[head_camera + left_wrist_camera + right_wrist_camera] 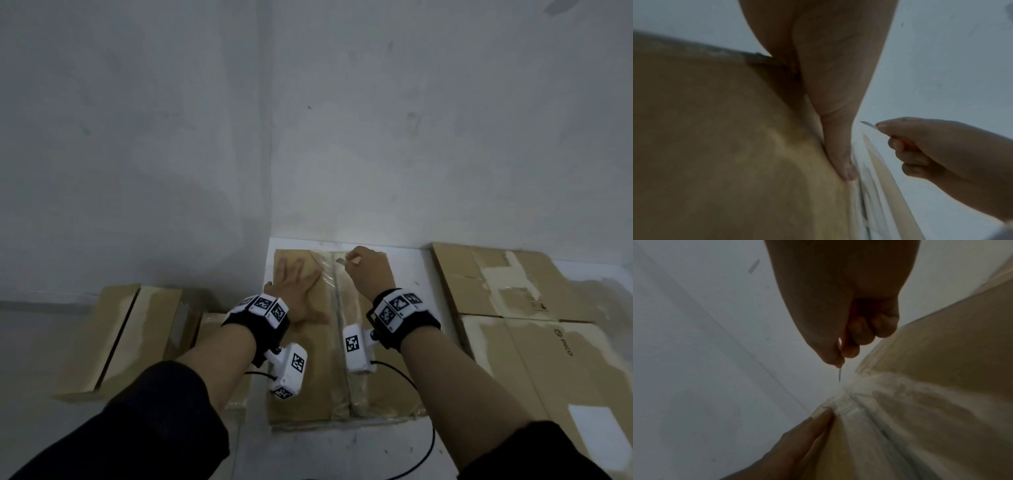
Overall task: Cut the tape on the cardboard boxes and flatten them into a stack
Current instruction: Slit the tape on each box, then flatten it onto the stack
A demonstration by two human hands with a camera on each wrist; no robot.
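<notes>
Right hand [368,270] curled round cutter [342,262], blade above far end of tape [339,308]. Left hand [296,286] flat, fingers straight, pressing box [308,370] on table [411,270]. Tape prob. uncut; flattened boxes [513,308] to right, more boxes [116,335] left w/ work remaining.

A brown cardboard box [308,359] lies at twelve o'clock in front of the person, its top flaps meeting in a centre seam under a strip of clear, wrinkled tape [337,329] running from six to twelve. A thin blade [340,261] with an orange handle hovers over the seam's far end. At three o'clock flattened boxes [513,308] lie on the floor; at nine o'clock more cardboard boxes [116,339] sit unflattened
</notes>
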